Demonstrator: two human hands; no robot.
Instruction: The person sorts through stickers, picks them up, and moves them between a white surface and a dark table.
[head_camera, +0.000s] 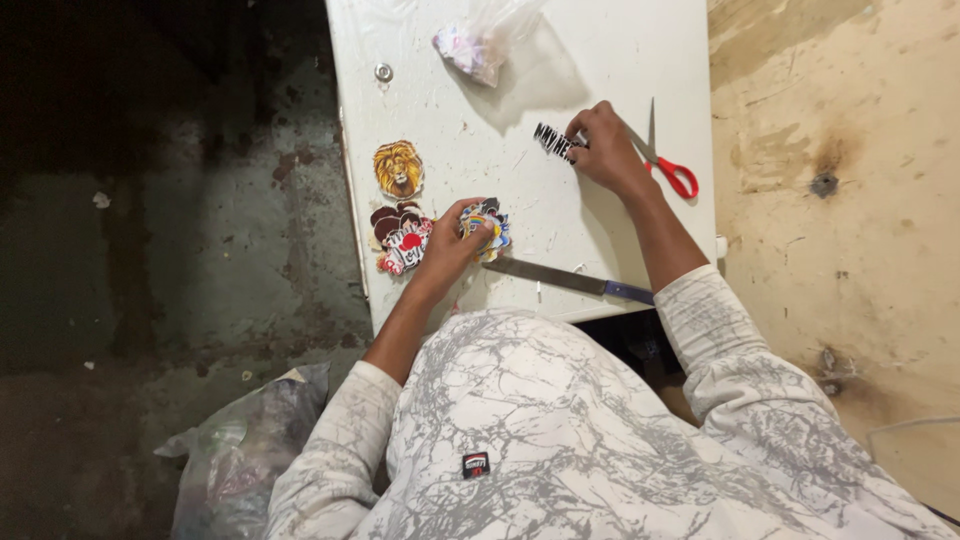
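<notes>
Under the left hand (452, 245), whose fingers curl together over it, sits a small glossy stack of colourful die-cut stickers (488, 228) on the scuffed white table (600, 60). At the fingertips of the right hand (603, 146), pinched shut on its end, lies a narrow black-and-white lettered sticker strip (553, 142), its long axis slanting up-left away from the fingers. Red-handled scissors (664, 160) lie just beyond the knuckles, a flat metal blade (560, 278) below the wrists.
</notes>
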